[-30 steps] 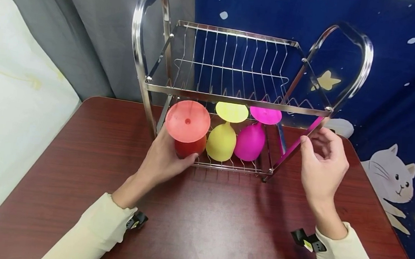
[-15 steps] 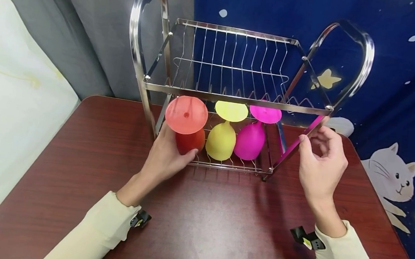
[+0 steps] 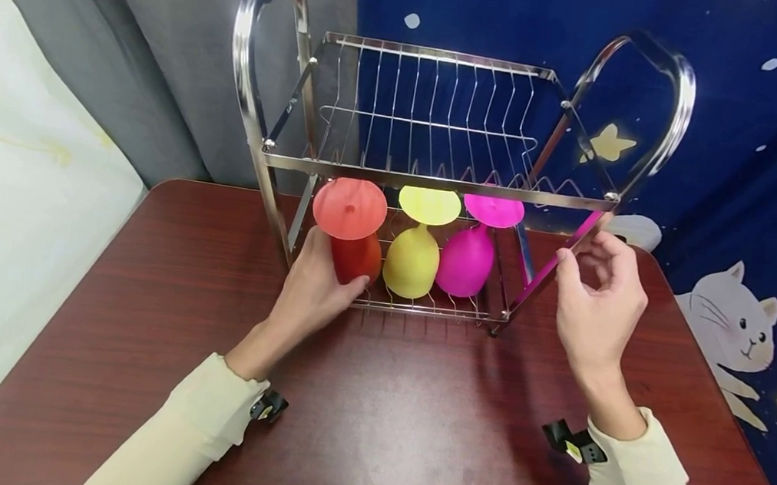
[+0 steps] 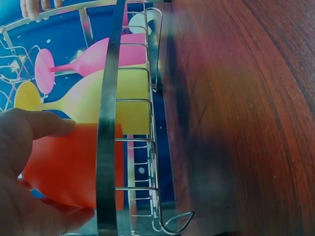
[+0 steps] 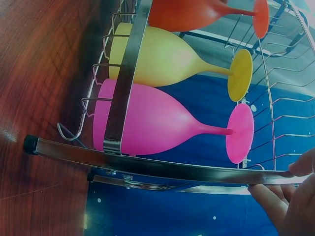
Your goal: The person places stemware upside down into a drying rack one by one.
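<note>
My left hand (image 3: pixel 311 286) grips a red wine goblet (image 3: pixel 349 212) by its bowl, thumb at the front. The goblet is upside down, its foot up, at the left of the dish rack's lower tier. A yellow goblet (image 3: pixel 411 264) and a magenta goblet (image 3: pixel 466 263) stand inverted beside it. In the left wrist view, the red goblet (image 4: pixel 66 164) has its rim down at the tier's wires, behind the front bar. My right hand (image 3: pixel 601 307) pinches the right front leg of the metal dish rack (image 3: pixel 435 183) between thumb and fingers, also seen in the right wrist view.
The rack's upper tier (image 3: pixel 433 126) of bent wires overhangs the goblets. Its tall curved handles (image 3: pixel 244 53) rise at both sides. The rack stands on a dark red wooden table (image 3: pixel 387 412). A grey curtain and a blue patterned cloth (image 3: pixel 471 11) hang behind.
My left hand has pushed the red goblet slightly back and down onto the lower tier, level with the others. The right hand stays on the rack leg. The head view has shifted slightly.
</note>
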Action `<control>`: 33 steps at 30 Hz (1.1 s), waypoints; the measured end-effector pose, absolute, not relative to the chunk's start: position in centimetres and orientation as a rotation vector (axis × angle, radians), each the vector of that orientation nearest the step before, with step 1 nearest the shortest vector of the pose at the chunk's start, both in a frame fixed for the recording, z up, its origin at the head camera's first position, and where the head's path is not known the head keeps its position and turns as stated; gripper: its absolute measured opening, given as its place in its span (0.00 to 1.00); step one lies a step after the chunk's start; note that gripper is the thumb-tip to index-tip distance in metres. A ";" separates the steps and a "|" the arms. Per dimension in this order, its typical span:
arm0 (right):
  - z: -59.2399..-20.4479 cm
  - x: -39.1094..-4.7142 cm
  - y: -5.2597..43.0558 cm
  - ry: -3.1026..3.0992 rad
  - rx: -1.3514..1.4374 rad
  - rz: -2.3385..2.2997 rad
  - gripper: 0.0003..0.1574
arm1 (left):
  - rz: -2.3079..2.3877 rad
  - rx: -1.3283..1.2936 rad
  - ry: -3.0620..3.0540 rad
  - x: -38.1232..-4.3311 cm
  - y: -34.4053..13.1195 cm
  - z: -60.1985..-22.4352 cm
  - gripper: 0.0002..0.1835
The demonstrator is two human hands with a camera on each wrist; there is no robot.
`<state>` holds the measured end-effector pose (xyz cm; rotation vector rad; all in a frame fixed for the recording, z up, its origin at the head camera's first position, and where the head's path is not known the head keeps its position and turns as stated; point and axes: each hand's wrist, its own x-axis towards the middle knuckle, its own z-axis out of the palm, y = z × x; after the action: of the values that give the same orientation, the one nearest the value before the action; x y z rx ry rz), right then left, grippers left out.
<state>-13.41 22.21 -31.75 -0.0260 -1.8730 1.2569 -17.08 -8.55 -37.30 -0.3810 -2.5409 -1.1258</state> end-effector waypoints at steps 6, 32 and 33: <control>-31.9 -13.5 22.2 -1.874 -0.005 1.234 0.19 | -1.145 -0.304 -2.605 -17.4 -8.3 -37.6 0.46; -31.8 -13.3 22.1 -1.891 -0.030 1.221 0.20 | -1.107 -0.212 -2.653 -18.5 -7.8 -38.6 0.45; -31.8 -13.3 22.1 -1.889 -0.036 1.224 0.20 | -1.108 -0.214 -2.649 -18.5 -7.8 -38.7 0.45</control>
<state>-13.35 22.09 -31.80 -0.0362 -1.8894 1.2239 -18.50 -7.75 -38.67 -0.2135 -2.6490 -1.1077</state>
